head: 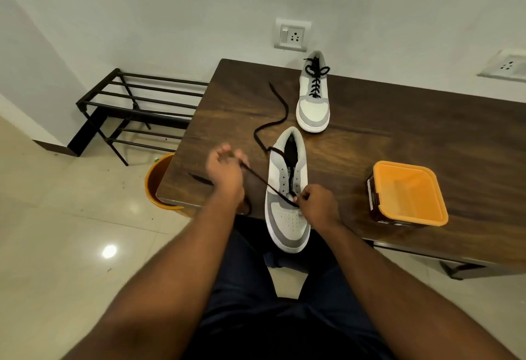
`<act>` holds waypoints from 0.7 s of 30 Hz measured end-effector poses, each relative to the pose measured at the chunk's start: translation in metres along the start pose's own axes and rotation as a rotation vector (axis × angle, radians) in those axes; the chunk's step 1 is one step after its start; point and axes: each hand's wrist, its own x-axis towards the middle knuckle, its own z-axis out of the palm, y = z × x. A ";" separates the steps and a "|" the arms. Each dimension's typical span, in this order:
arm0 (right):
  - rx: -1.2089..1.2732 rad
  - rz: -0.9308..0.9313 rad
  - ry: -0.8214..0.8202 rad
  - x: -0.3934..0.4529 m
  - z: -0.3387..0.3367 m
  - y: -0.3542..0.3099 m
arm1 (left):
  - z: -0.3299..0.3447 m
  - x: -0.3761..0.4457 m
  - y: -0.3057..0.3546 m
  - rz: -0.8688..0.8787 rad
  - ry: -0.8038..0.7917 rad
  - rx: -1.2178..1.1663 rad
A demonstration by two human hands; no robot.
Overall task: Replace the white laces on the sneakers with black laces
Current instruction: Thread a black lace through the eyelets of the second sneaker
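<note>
- Near sneaker [287, 188] lies on the table [398, 120], toe toward the person and overhanging the near edge, heel away; its long axis runs near-to-far.
- Black lace [257, 176] crosses the lowest eyelets. One run goes taut, left and slightly away, from the eyelet row to the left hand [225, 171]; the other run loops slack over the table beyond the heel.
- Left hand: fingers curled round the lace, gripping it, well left of the shoe.
- Right hand [316, 203]: fingertips pinch the lace at the lowest right eyelet, touching the upper. This hand is nearer the eyelets, so the next threading likely falls to it.
- Judgement: the coming pull runs across the shoe's long axis; the shoe could skid or tip off the edge.
- Far sneaker [313, 100] stands by the wall, fully laced in black and tied.
- No white lace visible.
- Materials: grey-and-white uppers, perforated toe, white rubber sole; flat woven lace; dark wood-grain tabletop.
- Orange tub [410, 191], square and glossy, sits right of the near shoe.
</note>
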 end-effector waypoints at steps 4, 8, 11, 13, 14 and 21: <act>0.050 0.019 -0.031 0.004 0.002 0.002 | 0.034 0.018 0.105 0.124 -0.040 -0.381; 0.078 0.016 -0.012 -0.002 -0.003 0.000 | 0.038 0.005 0.152 0.269 -0.163 -0.150; 0.142 -0.012 0.068 -0.007 -0.008 -0.001 | 0.027 -0.015 0.118 0.117 -0.371 0.265; 0.219 -0.105 0.173 -0.013 -0.015 -0.007 | 0.012 -0.031 0.083 -0.036 -0.542 0.518; 0.255 -0.199 0.210 -0.014 -0.018 -0.011 | 0.003 -0.039 0.070 -0.119 -0.631 0.583; 0.060 -0.562 -0.160 -0.017 -0.025 -0.020 | -0.032 -0.048 0.040 -0.376 -0.871 0.594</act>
